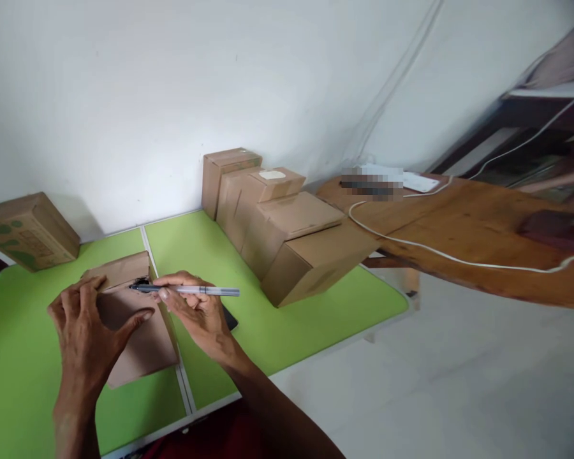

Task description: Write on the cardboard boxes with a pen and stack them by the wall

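Observation:
A brown cardboard box (138,344) lies on the green table in front of me. My left hand (88,319) grips its left side, with the thumb stretched across the top face. In my right hand (196,309) is a pen (215,291) with a pale barrel and a dark front end, held nearly level. Its tip points left, over a dark, ragged-looking spot (142,280) at the box's upper right edge. Whether that spot is a hole or a black object I cannot tell. A flat dark object (230,318) lies partly hidden behind my right wrist.
Several closed cardboard boxes (316,255) stand in a row right of centre. Another box (43,233) with green print stands at the left against the wall. A wooden table (459,217) with a white cable (440,255) adjoins at the right. The green table (316,325) has a pale seam.

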Tool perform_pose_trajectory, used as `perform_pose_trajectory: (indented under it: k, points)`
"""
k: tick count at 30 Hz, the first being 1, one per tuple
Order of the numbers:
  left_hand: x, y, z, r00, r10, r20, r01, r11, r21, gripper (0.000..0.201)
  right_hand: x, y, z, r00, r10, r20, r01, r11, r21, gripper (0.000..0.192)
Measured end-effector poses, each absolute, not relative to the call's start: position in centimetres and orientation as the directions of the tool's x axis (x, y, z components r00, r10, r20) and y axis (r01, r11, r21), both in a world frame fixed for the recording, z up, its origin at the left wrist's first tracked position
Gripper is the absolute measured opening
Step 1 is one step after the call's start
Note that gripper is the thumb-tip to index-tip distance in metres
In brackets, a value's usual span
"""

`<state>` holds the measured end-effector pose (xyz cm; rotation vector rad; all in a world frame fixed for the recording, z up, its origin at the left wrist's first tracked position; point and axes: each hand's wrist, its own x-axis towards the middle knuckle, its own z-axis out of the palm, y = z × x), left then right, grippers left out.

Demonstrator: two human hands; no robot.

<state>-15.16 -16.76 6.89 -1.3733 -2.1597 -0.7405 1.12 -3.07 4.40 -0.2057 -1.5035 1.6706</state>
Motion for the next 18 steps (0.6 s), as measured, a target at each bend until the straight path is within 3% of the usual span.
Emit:
perform_pose_trajectory:
  k: [9, 15, 18]
  points:
    - [-15.8, -17.0, 6.5, -0.364, 0.682, 0.634, 0.915, 0.389, 0.106, 0.098, 1.9, -2.4, 4.5, -0.561, 0.622, 0.547, -0.402, 0.373, -0.836, 0.018]
    - [-15.4, -16.6, 6.6, -0.403, 0.65, 0.644, 0.897, 0.421, 0.137, 0.105, 3.1, -0.7, 5.4, -0.491, 0.714, 0.499, -0.308, 0.393, -0.866, 0.024]
    - [-15.2, -16.5, 6.8, -0.424, 0.647, 0.633, 0.89, 0.426, 0.161, 0.105, 3.6, 1.5, 5.7, -0.427, 0.715, 0.554, -0.196, 0.525, -0.828, 0.032]
